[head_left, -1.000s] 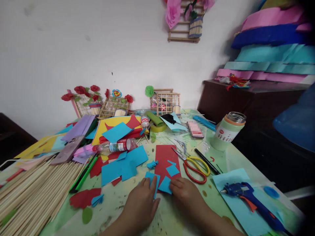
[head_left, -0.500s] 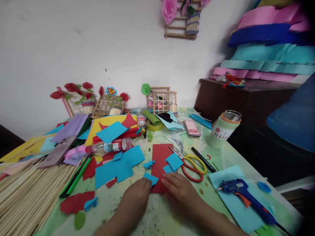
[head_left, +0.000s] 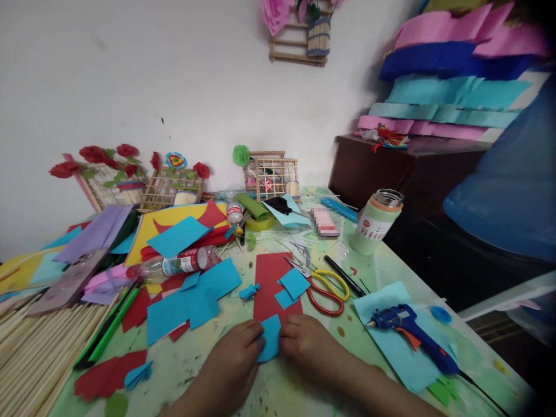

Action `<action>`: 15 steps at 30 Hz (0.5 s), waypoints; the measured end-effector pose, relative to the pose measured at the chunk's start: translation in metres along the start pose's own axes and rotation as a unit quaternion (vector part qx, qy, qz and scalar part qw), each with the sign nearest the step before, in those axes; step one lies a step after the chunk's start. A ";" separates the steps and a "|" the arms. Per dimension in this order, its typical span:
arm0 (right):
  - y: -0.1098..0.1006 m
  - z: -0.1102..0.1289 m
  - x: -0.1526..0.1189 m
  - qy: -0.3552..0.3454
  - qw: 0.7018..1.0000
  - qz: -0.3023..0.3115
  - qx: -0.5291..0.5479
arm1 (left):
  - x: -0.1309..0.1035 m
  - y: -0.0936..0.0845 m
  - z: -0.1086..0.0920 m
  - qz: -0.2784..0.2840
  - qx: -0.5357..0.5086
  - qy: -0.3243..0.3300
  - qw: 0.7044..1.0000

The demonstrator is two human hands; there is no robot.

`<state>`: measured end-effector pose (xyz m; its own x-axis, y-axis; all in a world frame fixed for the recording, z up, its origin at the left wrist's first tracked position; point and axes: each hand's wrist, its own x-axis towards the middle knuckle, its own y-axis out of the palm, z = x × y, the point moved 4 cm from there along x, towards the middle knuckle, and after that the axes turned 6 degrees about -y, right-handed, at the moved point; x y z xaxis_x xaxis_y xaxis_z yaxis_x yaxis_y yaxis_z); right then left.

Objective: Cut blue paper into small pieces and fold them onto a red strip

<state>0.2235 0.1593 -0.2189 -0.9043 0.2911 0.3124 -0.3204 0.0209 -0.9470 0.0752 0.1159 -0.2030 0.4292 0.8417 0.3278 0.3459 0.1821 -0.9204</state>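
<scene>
Between my hands is a small piece of blue paper (head_left: 271, 340), held at its two side edges above the near end of a red paper sheet (head_left: 268, 272). My left hand (head_left: 238, 353) pinches its left edge, and my right hand (head_left: 306, 350) has its fingers closed at the right edge. Two small blue paper squares (head_left: 295, 283) lie on the red sheet, partly overlapping. Scissors (head_left: 326, 292) with one red and one yellow handle rest to the right, their blades over the sheet's edge. A small folded blue paper piece (head_left: 249, 291) lies left of the sheet.
On the right, a blue glue gun (head_left: 412, 333) lies on light blue paper, near a black pen (head_left: 345, 277) and a green jar (head_left: 376, 223). To the left are blue papers (head_left: 182, 310), a plastic bottle (head_left: 174, 263), a green-handled cutter (head_left: 108, 327) and bamboo sticks (head_left: 39, 353).
The blue paper, earlier at my left fingers with my right hand on the red sheet, is now held between both hands. The whole view has shifted, so things appear further left.
</scene>
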 end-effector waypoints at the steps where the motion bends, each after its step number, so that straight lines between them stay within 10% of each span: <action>1: 0.001 0.000 -0.001 0.004 1.000 0.005 0.004 | 0.000 -0.001 -0.002 0.011 -0.005 -0.017 1.000; 15: -0.016 -0.003 0.003 0.059 0.986 0.014 0.156 | -0.006 0.006 -0.015 -0.019 0.037 0.008 0.999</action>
<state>0.2266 0.1629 -0.2031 -0.8805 0.3973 0.2588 -0.3842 -0.2782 -0.8803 0.0867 0.1044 -0.2072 0.4303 0.8250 0.3663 0.3003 0.2518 -0.9200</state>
